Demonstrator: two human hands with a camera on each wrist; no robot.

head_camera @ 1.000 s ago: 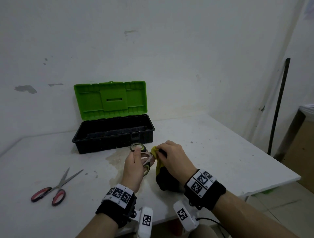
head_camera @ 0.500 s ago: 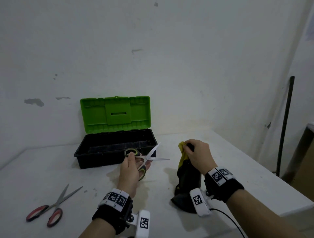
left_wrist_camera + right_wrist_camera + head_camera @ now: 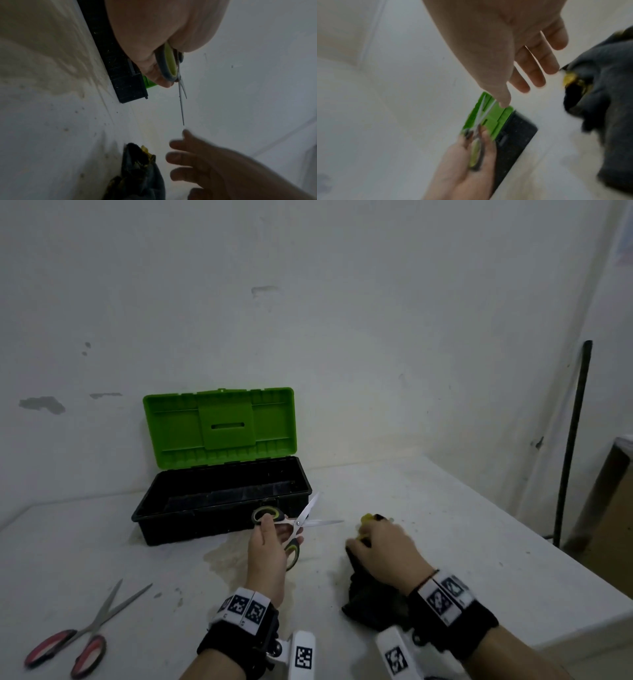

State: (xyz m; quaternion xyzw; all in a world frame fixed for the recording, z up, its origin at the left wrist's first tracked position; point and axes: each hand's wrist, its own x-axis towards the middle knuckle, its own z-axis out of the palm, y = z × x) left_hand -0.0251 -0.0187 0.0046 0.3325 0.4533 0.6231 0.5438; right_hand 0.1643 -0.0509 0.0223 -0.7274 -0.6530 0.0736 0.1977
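Observation:
My left hand (image 3: 274, 530) grips green-and-black scissors (image 3: 301, 522) by the handles, in front of the toolbox, with the blades spread and pointing right. The left wrist view shows the handle (image 3: 169, 63) in my curled fingers. My right hand (image 3: 380, 549) hovers over a dark cloth (image 3: 370, 601) with a yellow patch, which lies crumpled on the white table (image 3: 462, 525). In the right wrist view its fingers (image 3: 537, 65) are straight and spread, holding nothing, their tips close to the cloth (image 3: 607, 94).
A black toolbox (image 3: 219, 505) stands open at the back, its green lid (image 3: 219, 426) leaning on the wall. Red-handled scissors (image 3: 78, 642) lie at the front left. The table's right edge falls away beside a dark pole (image 3: 572, 446).
My right hand was holding the cloth up by its yellow end; it has lowered it to the table and let go. The left hand keeps the spread scissors.

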